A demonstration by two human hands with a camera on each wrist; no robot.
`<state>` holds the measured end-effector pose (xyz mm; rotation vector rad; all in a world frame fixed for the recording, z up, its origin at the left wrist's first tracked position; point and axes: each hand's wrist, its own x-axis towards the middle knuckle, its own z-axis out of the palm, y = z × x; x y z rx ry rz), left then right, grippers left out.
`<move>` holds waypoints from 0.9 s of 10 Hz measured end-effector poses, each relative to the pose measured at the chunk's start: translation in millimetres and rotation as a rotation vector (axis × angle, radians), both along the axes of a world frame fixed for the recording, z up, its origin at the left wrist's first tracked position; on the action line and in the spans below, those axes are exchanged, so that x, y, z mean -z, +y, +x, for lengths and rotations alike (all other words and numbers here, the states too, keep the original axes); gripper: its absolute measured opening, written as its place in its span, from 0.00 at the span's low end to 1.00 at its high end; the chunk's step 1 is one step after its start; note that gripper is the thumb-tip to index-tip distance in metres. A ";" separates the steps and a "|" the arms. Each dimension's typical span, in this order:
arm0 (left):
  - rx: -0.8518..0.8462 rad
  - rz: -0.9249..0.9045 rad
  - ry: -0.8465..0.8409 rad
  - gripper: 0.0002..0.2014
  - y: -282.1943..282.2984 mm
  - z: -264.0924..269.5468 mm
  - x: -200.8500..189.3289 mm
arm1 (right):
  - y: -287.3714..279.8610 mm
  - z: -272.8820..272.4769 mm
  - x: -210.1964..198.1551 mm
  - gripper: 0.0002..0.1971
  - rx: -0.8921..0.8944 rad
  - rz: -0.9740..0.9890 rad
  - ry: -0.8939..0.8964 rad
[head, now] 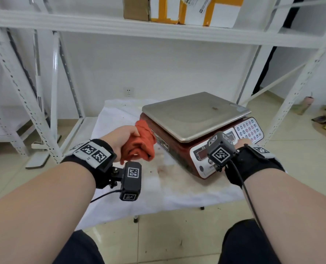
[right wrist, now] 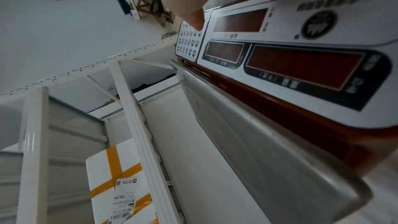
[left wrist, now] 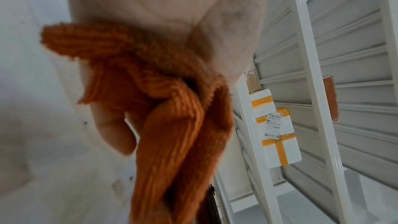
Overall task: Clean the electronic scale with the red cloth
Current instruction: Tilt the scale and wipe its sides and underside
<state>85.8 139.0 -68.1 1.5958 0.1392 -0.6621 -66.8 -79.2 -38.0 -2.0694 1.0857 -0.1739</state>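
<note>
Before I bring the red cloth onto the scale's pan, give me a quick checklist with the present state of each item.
1. Red cloth held: ok, the left hand grips it bunched, beside the left side of the electronic scale.
2. Cloth on the scale: cannot tell, it is close to the left side, contact unclear.
3. Steel pan free of objects: ok, nothing stands on it.
4. Pan clean: not ok, a small dark spot shows near its middle.
5. Scale steadied: ok, the right hand rests on the front panel by the keypad.
6. Scale powered off: cannot tell, the displays look dark but blurred.
</note>
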 end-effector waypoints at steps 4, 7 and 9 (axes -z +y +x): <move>-0.091 0.118 -0.090 0.18 8.3 19.6 3.1 | -17.1 60.4 29.1 0.24 0.061 0.337 -0.191; -0.230 -0.153 -0.020 0.09 -4.7 63.9 9.5 | -23.7 78.1 43.5 0.24 0.233 0.518 -0.354; -0.188 -0.236 0.059 0.14 -28.6 95.1 21.4 | -27.9 91.7 52.8 0.25 0.351 0.616 -0.464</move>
